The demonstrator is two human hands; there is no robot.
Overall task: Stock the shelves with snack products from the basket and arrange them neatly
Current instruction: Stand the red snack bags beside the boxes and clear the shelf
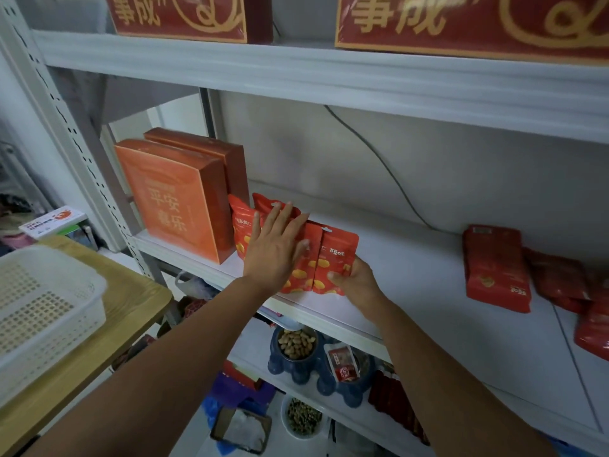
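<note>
Several red snack pouches (336, 255) with yellow nut pictures stand in a row on the white middle shelf (428, 278), next to two orange gift boxes (178, 196). My left hand (275, 249) lies flat with straight fingers against the fronts of the left pouches. My right hand (356, 278) grips the lower right corner of the rightmost pouch, thumb on its front. The white perforated basket (43, 311) sits on a wooden table at the left and looks empty.
More dark red pouches (497, 268) lean at the shelf's right end. Large red boxes (474, 24) fill the top shelf. The lower shelf holds blue bowls of nuts (296, 351) and small packets. A cable runs down the back wall.
</note>
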